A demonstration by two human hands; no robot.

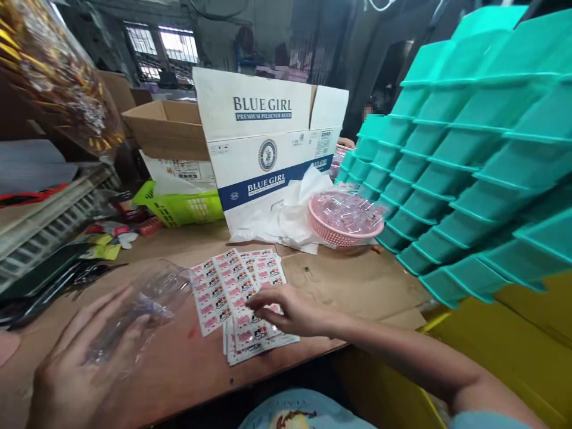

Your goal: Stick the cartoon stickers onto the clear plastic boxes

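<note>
On the left of the table, my left hand [84, 351] curves around a crinkled clear plastic bag [163, 292], its thumb and fingers on either side. The plastic is see-through and partly blurred, so its contents are unclear. My right hand [286, 310] is over several overlapping sticker sheets [236, 271], white with rows of pink lettering and small cartoon figures. Its fingers are bent and drawn together with the thumb at the sheets. Whatever might be between those fingertips is too small to make out. The hand covers part of the right-hand sheets.
A pink basket [346, 235] holds clear plastic packages beside crumpled white paper [286, 214]. Behind stands a white beer carton [272, 137]. Stacked teal bins [469, 131] rise at the right. A lime-green basket [183, 205] sits back left. Another person's hand [346, 143] shows behind the carton.
</note>
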